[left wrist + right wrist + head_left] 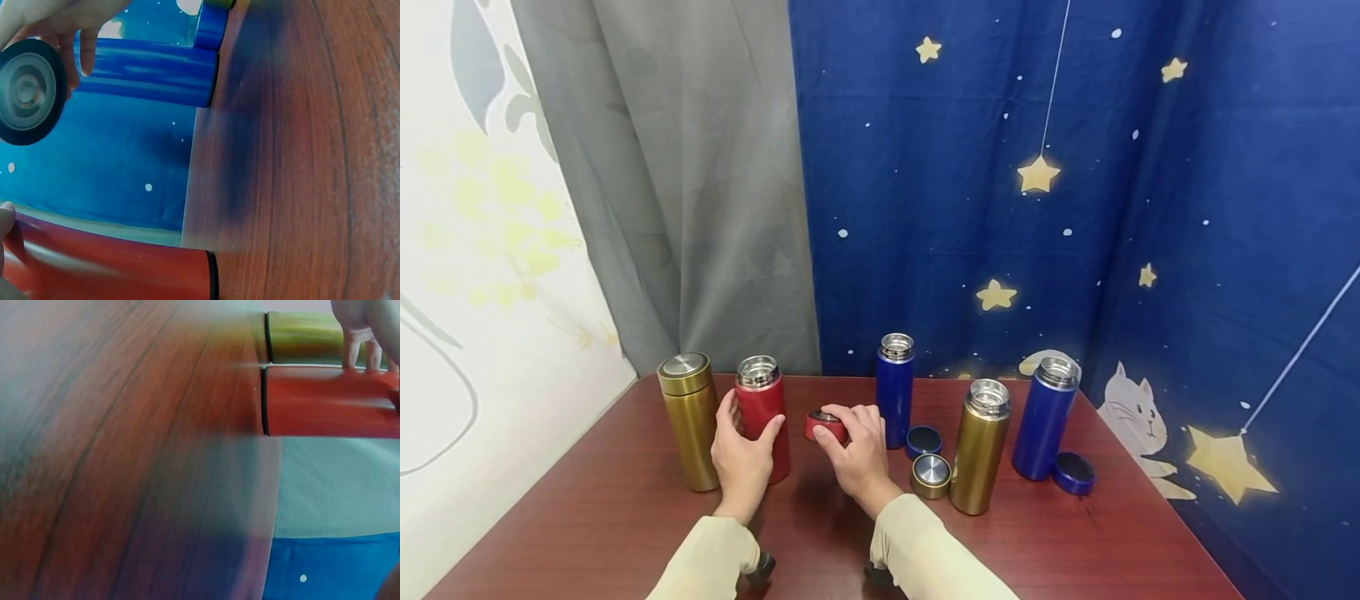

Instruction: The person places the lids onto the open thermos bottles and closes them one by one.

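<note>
My left hand (741,462) holds a red thermos bottle (762,408) around its body. The bottle is uncapped and upright on the table, its steel mouth bare. To its right, my right hand (861,457) pinches a red lid (814,428) between thumb and fingers. In the left wrist view the lid's round underside (28,94) faces the camera, raised off the table and apart from the bottle. The right wrist view shows the red bottle's lower body (325,403) with left-hand fingers on it; the right hand barely appears there.
A capped gold bottle (692,425) stands left of the red one. To the right stand an uncapped blue bottle (893,400), an uncapped gold bottle (979,458) and another uncapped blue bottle (1043,425). Blue lids (923,442) and a gold lid (931,473) lie beside them. Curtains (925,208) hang behind the table.
</note>
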A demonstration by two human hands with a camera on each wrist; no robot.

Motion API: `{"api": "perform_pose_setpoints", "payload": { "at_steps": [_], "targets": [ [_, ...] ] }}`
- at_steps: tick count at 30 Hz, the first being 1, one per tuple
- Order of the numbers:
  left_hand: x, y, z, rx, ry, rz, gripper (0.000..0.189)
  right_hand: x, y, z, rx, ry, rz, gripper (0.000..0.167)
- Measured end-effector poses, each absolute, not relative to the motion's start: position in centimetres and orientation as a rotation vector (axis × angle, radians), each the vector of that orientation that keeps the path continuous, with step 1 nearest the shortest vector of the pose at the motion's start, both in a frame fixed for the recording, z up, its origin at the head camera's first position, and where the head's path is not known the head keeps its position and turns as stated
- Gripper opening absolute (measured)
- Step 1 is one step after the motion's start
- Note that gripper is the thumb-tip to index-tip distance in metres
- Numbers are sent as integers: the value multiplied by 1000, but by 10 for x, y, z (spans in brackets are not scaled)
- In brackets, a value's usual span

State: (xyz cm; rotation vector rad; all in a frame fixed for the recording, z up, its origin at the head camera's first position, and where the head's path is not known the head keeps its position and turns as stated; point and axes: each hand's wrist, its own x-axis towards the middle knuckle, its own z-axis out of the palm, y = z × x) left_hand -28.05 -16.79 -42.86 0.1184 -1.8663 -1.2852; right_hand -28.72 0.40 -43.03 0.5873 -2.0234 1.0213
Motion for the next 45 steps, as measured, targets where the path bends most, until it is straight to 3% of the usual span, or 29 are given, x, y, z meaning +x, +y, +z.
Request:
{"api": "perform_pose_setpoints", "payload": {
  "at_steps": [17,45],
  "targets": [
    [-277,-170,-422,60,-2031,-1202,87,-286,-1,-421,583,-1811,982,29],
    [-267,-163,-424,31,-2176,-1322,89,-284,-11,-391,604,-1711,1063,37]
  ]
}}
